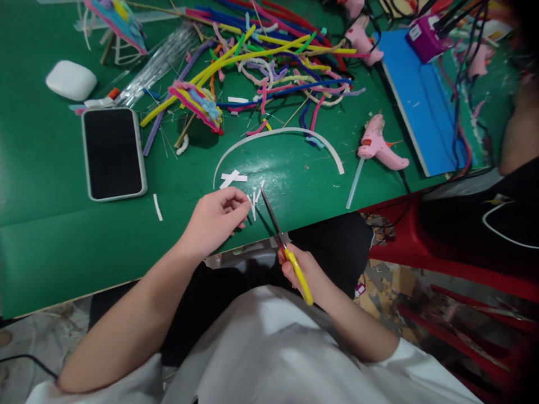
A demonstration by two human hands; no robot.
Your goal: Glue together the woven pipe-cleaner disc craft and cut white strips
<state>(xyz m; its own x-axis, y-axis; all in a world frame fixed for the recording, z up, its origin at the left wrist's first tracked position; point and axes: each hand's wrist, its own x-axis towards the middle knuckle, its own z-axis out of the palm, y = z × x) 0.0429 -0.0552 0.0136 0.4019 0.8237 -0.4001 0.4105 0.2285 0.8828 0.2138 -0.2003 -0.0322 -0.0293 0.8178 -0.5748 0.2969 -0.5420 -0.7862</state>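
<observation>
My left hand is at the table's front edge, thumb and fingers pinched on the end of a narrow white strip. Short white cut pieces lie close around its fingertips, and two wider ones cross each other just behind the hand. In my right hand are scissors with yellow handles; their blades look nearly together and point toward the small pieces. A long curved white strip arcs across the table beyond both hands.
A phone and a white case lie at the left. Colourful pipe cleaners are heaped at the back. A pink glue gun rests at the right beside a blue board. Another person's arm shows at the right edge.
</observation>
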